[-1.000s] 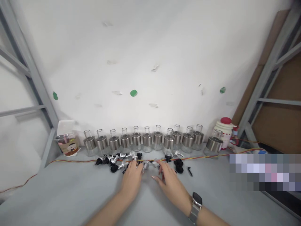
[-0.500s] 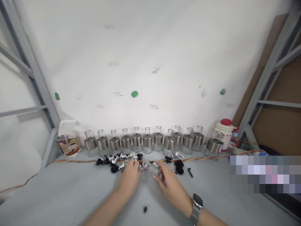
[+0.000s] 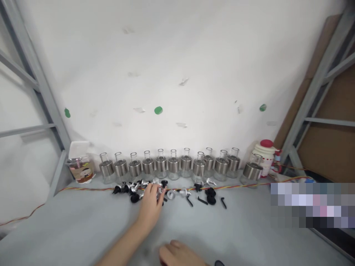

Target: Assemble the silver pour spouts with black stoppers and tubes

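My left hand [image 3: 151, 207] reaches into a row of loose silver and black pour spouts, its fingers curled down among them. A silvery piece shows by the thumb; whether it is gripped is hidden. Just past the fingertips lies a black stopper [image 3: 164, 183]. Close to the front of the table, my right hand [image 3: 179, 254] is blurred, with its fingers bent inward; what they hold, if anything, does not show. Left of it is a small dark smear [image 3: 146, 252]. Beside the left hand are a clear ring-shaped piece [image 3: 171, 194] and a spout with a clear part [image 3: 184, 192].
Several glass bottles with steel collars [image 3: 173, 163] stand along the wall. Thin black bent pieces [image 3: 224, 203] and round black caps [image 3: 211, 199] lie to the right. A red-yellow wire [image 3: 235, 187] crosses the table. A cup [image 3: 83, 171] and a red-lidded jar [image 3: 264, 157] flank the bottles.
My right hand has drawn back from the parts toward the front edge, uncovering black bent pieces. The small black piece at the front is no longer where it lay. My left hand has shifted slightly left.
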Tool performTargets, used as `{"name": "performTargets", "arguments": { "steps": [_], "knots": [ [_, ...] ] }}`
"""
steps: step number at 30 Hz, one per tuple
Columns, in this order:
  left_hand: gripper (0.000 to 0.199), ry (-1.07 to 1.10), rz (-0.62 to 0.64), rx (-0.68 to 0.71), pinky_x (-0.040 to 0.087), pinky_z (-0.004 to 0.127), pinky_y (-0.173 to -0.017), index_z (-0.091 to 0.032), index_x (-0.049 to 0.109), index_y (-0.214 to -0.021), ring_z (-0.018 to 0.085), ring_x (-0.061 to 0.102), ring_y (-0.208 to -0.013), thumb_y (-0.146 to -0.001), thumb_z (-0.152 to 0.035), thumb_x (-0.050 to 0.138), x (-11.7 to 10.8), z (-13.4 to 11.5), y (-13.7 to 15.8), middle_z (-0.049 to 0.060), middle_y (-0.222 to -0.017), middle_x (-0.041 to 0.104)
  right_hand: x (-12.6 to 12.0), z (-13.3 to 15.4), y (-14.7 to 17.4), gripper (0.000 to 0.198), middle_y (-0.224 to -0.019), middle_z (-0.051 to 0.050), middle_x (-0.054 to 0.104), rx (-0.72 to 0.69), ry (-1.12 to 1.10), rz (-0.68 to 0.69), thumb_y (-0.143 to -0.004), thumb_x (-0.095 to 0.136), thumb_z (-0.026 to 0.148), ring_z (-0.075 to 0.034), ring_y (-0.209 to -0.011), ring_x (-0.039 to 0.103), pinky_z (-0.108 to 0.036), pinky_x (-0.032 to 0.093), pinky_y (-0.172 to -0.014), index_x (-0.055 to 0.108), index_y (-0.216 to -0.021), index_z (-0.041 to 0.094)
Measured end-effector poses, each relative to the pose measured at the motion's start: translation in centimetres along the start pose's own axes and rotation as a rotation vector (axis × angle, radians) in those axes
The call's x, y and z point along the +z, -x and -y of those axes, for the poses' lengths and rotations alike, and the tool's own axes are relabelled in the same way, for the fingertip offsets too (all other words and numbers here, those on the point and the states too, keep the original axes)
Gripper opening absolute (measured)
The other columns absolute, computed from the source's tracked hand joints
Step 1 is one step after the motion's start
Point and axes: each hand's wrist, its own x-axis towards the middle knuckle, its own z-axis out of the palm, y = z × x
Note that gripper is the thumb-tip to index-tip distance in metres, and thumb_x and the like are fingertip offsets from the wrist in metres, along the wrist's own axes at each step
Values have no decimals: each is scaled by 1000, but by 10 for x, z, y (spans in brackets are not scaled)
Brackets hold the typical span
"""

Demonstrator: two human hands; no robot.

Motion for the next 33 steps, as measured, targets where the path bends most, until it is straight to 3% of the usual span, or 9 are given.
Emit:
{"name": "performTargets", "arguments": {
  "steps": [6,10,15,18,22,24,26,29,33],
  "knots": [
    [22,78,-82,-1,38,39,-83,-18,44,-97,22,49,-93,-83,-33,40,-3,-3,2,7,-94,48,-14,-9,6,20,-62,0,59,-100,185,-105,-81,50,33,-14,-51,52,-23,35,-45,49,-67,19],
    [29,221,-118,-77,40,35,-81,-18,35,-108,20,49,-95,-84,-33,39,-8,-12,8,9,-102,47,-47,-21,9,7,-76,-3,61,111,169,-17,-75,60,19,-18,-65,58,-25,40,-54,54,-76,18],
    [23,633,89,-286,40,24,-50,-20,41,-91,11,49,-50,-82,-42,40,-8,-26,18,-4,-63,52,-67,-41,13,24,-88,-6,60,343,-56,9,-71,65,31,-21,-77,58,-28,42,-65,55,-86,15],
    [26,866,169,-359,35,19,-40,-20,41,-79,9,48,-47,-80,-46,41,-6,-31,20,-4,-65,51,-60,-45,13,23,-84,-8,61,421,-40,16,-71,65,30,-24,-77,57,-32,41,-67,55,-84,14],
    [33,975,210,-439,29,16,-34,-19,42,-73,7,48,-45,-77,-52,42,-2,-33,18,-4,-66,50,-51,-44,12,8,-83,-8,62,446,-22,20,-78,52,9,-23,-77,57,-32,40,-69,55,-83,15],
    [34,945,219,-448,26,16,-33,-19,43,-75,7,46,-43,-77,-53,41,0,-31,18,-4,-65,50,-51,-46,11,15,-82,-7,61,480,-160,-35,-77,48,3,-21,-76,56,-30,38,-69,56,-80,16],
    [33,861,223,-431,28,17,-36,-19,44,-77,8,45,-43,-77,-52,41,1,-29,20,-4,-62,49,-53,-53,11,14,-76,-4,60,580,-505,-174,-74,51,4,-19,-72,54,-28,36,-68,56,-76,17],
    [30,679,200,-355,39,23,-51,-19,43,-88,11,49,-56,-76,-46,47,2,-28,26,-2,-71,52,-56,-68,10,10,-55,4,51,743,-1038,-362,-70,60,18,-13,-56,48,-25,36,-58,53,-64,18],
    [29,584,294,-280,41,27,-66,-20,41,-93,15,52,-69,-77,-42,48,4,-32,39,0,-80,53,-61,-85,12,27,-52,4,49,827,-1336,-391,-75,54,40,-8,-43,43,-21,37,-47,53,-63,16]
  ]
}}
